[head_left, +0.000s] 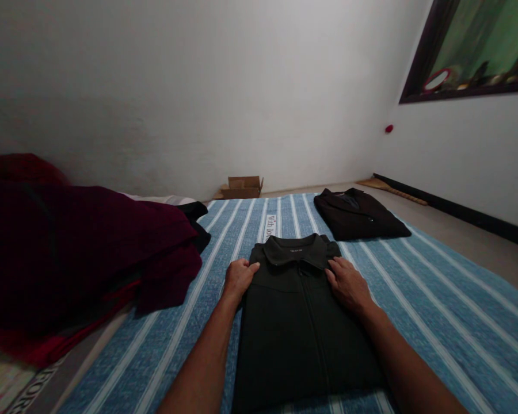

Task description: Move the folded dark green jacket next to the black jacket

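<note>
A dark green zip jacket (pixel 285 328), folded into a neat rectangle with its collar up at the far end, lies in front of me on the blue striped bedsheet (pixel 250 221). My left hand (pixel 240 277) is closed on its left edge just below the collar, thumb on top and the other fingers partly hidden. At the opposite edge, my right hand (pixel 349 284) grips the cloth at the same height with bent fingers. The zip runs down the front, and the bottom part sits between my forearms.
A folded dark brown jacket (pixel 360 215) rests farther back on the right. On the left is a loose heap of maroon clothes (pixel 90 247) with red and black pieces. An open cardboard box (pixel 243 187) stands by the wall beyond the bed. A window (pixel 479 52) is at upper right.
</note>
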A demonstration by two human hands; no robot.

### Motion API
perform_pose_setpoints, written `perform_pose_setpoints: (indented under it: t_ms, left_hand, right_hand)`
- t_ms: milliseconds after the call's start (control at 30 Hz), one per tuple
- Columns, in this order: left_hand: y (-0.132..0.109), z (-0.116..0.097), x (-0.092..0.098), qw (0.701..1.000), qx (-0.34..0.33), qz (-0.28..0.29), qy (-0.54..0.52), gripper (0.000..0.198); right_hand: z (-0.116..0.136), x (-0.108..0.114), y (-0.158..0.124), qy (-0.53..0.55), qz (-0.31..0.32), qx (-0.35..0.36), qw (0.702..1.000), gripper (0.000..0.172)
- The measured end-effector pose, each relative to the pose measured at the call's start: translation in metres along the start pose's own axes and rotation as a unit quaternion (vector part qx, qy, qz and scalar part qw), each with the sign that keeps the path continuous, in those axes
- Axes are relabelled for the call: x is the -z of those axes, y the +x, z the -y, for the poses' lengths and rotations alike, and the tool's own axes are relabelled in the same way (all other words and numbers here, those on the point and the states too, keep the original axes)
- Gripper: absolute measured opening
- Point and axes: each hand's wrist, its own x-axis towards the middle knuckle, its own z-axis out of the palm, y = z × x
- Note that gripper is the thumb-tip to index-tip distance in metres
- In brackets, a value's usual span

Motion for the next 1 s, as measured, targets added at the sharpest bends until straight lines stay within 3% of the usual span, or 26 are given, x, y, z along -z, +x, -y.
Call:
perform_pose_setpoints:
  t_ms: [1000]
  left_hand:
    - [0.0002, -0.0014, 0.0013, 1.000, -0.002, -0.004, 0.003, 0.024]
  right_hand:
    - [-0.0014, -0.0013, 0.0000, -0.013, -0.002, 0.008, 1.000, 0.029]
